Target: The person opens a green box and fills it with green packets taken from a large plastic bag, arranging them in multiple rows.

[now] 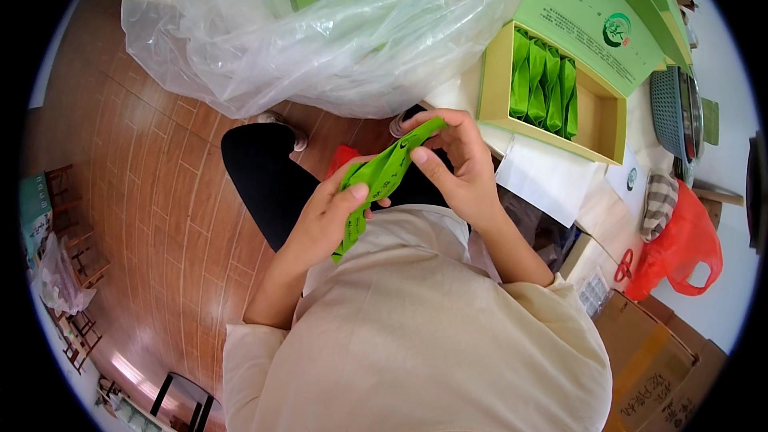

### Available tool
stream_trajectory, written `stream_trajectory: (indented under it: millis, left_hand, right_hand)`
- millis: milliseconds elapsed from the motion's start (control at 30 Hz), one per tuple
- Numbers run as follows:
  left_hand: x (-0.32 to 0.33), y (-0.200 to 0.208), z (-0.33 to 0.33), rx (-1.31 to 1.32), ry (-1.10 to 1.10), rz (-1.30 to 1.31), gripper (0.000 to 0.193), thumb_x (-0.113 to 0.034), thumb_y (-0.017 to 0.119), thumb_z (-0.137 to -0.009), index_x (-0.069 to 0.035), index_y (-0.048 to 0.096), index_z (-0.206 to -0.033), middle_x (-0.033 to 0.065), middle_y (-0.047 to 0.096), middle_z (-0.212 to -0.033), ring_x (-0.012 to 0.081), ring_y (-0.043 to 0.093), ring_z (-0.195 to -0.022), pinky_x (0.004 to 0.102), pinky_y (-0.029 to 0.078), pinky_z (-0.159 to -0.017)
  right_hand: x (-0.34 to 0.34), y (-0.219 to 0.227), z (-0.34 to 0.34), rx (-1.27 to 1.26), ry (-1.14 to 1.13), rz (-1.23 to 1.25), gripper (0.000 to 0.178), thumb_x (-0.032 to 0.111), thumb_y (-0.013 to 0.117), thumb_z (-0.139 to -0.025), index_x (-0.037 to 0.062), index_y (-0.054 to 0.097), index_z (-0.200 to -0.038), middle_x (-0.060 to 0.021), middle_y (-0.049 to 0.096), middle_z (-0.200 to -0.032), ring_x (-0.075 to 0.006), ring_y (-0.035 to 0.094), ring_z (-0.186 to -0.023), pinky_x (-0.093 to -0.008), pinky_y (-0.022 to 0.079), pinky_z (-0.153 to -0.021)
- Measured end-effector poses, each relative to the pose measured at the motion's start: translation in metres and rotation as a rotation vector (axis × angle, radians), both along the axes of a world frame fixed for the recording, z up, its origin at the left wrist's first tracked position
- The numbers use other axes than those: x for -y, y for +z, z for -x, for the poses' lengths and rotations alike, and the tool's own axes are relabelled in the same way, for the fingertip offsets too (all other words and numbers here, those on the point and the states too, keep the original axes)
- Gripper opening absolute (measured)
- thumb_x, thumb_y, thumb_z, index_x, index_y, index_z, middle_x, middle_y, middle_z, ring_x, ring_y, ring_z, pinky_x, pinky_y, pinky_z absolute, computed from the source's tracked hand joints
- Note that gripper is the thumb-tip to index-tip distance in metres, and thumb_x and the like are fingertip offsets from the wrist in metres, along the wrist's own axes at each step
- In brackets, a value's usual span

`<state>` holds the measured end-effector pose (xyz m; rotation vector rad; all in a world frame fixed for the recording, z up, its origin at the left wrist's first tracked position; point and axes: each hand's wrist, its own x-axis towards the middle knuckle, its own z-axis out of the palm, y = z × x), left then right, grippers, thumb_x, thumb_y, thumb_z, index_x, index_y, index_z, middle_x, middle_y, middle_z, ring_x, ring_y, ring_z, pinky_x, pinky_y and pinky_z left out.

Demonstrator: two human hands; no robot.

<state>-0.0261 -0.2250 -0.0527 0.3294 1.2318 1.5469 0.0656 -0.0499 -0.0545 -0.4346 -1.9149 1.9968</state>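
Note:
A bright green foil sachet with dark print is stretched slantwise between my hands, above my lap. My left hand grips its lower part, thumb lying across the front. At the upper end, my right hand pinches the edge between thumb and fingers. To the right, an open pale-green gift box holds several matching green sachets standing in a row in its left part; the right part of the tray shows bare yellow lining. The box's lid is tipped back behind it.
A big clear plastic bag with green packets inside spreads across the top. White paper lies by the box. Further right are a grey basket, a red plastic bag, red scissors and a cardboard box. Wooden floor extends left.

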Motion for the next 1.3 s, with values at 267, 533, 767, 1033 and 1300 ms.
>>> stream_trajectory:
  millis: [267,533,767,1033,1300]
  left_hand:
    - [0.007,-0.025,0.012,0.322,0.168,0.030,0.063,-0.052,0.041,-0.094,-0.001,0.045,-0.129,0.0117,0.061,-0.110,0.0165,0.060,-0.087,0.0290,0.048,-0.078]
    - [-0.015,-0.026,0.000,-0.442,0.443,-0.196,0.091,-0.021,0.082,-0.069,-0.004,0.028,-0.140,0.0140,0.050,-0.124,0.0177,0.050,-0.111,0.0320,0.040,-0.096]
    - [-0.019,-0.032,-0.002,-0.284,0.353,-0.174,0.068,-0.027,0.062,-0.085,-0.004,0.028,-0.140,0.0146,0.051,-0.120,0.0198,0.052,-0.109,0.0322,0.040,-0.096]
    - [-0.028,-0.016,-0.014,-0.467,0.093,-0.091,0.048,-0.017,0.049,-0.089,0.001,0.042,-0.133,0.0133,0.047,-0.135,0.0228,0.045,-0.122,0.0328,0.031,-0.105]
    - [-0.063,0.012,-0.020,-0.504,-0.033,-0.153,0.057,-0.019,0.052,-0.089,0.001,0.032,-0.139,0.0148,0.047,-0.130,0.0225,0.046,-0.120,0.0329,0.034,-0.102]
  right_hand:
    - [-0.014,0.001,0.003,0.338,-0.023,0.355,0.024,0.010,0.049,-0.094,-0.0008,0.047,-0.115,-0.0058,0.058,-0.065,-0.0096,0.051,-0.045,-0.0224,0.039,-0.040]
    - [0.011,0.006,0.002,0.438,-0.016,0.678,0.034,0.012,0.041,-0.093,0.0029,0.043,-0.126,-0.0084,0.058,-0.061,-0.0148,0.055,-0.047,-0.0273,0.047,-0.045]
    - [0.032,0.010,-0.011,0.387,0.182,-0.575,0.028,0.013,0.057,-0.088,0.0040,0.053,-0.114,-0.0044,0.051,-0.050,-0.0146,0.050,-0.039,-0.0281,0.041,-0.042]
    - [-0.001,0.035,-0.008,-0.002,0.094,-0.652,0.033,0.010,0.068,-0.081,0.0023,0.058,-0.111,-0.0092,0.057,-0.082,-0.0211,0.057,-0.064,-0.0314,0.047,-0.055]
    - [-0.015,0.051,-0.032,0.050,-0.193,-0.597,0.019,0.013,0.070,-0.082,0.0032,0.060,-0.095,-0.0075,0.062,-0.079,-0.0173,0.057,-0.059,-0.0279,0.045,-0.051]
